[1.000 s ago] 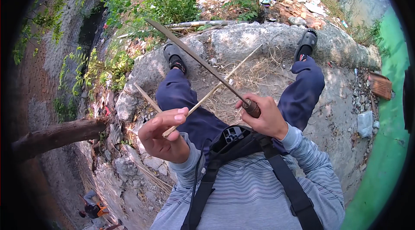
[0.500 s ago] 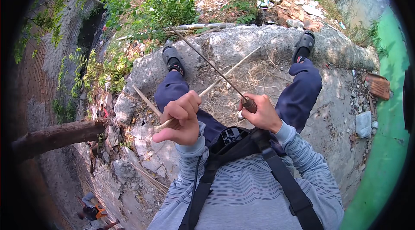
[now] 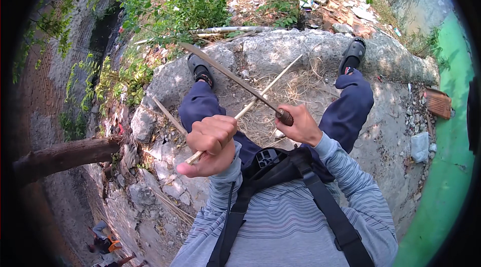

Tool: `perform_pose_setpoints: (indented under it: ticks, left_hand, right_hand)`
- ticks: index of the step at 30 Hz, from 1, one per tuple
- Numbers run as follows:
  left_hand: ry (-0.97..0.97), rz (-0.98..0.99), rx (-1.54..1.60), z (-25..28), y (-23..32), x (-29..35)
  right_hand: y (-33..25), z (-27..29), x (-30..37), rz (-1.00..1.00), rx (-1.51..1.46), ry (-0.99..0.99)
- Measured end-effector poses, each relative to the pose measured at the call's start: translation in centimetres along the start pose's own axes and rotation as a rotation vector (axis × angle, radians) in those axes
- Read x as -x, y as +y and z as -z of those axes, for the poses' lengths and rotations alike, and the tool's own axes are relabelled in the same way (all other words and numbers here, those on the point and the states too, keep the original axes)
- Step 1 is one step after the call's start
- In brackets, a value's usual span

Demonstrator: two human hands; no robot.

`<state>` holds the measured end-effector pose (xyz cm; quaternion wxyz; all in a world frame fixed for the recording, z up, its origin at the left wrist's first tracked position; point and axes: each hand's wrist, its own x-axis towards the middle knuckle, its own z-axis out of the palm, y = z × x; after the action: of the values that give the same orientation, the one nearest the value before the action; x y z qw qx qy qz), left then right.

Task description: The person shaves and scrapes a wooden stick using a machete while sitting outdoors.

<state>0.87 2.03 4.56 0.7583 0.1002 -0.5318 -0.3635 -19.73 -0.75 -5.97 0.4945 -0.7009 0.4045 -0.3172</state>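
My left hand (image 3: 213, 141) is closed in a fist round a pale peeled stick (image 3: 276, 80). The stick slants up and away to the right between my knees, and its near end pokes out by my thumb. Wrapped round the brown wooden handle of a long knife (image 3: 226, 72) is my right hand (image 3: 304, 125). The blade reaches far to the left and crosses the stick a little beyond my left fist, its flat side showing. Whether blade and stick touch there, I cannot tell. Another pale stick (image 3: 169, 115) leans beside my left knee.
Thin shavings (image 3: 305, 86) litter the ground between my feet, before a low stone ledge (image 3: 280, 49). A dark log (image 3: 70, 155) juts in at left. At right are a reddish brick-like block (image 3: 437, 102), a pale packet (image 3: 420, 145) and a green wall (image 3: 453, 156).
The knife's blade has turned from nearly edge-on to showing its flat. My left hand has rolled over, its fingers closing down on the stick.
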Motion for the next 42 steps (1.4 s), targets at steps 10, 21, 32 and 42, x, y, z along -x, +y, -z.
perform_pose_setpoints:
  ticks: [10, 21, 32, 42]
  left_hand:
    - [0.052, -0.022, -0.031, -0.5, 0.0, 0.1]
    - [0.127, -0.048, -0.057, -1.6, -0.4, 0.4]
    - [0.201, 0.002, -0.087, -0.3, 0.7, 0.6]
    - [0.147, 0.000, -0.064, -0.6, 0.5, 0.5]
  right_hand:
    - [3.3, -1.1, -1.4, -0.051, 0.002, 0.045]
    - [3.9, -1.6, -1.4, -0.040, -0.095, 0.020]
    - [7.7, -1.8, -3.0, -0.139, -0.042, 0.106]
    - [7.7, -1.5, -2.8, -0.082, -0.094, -0.054]
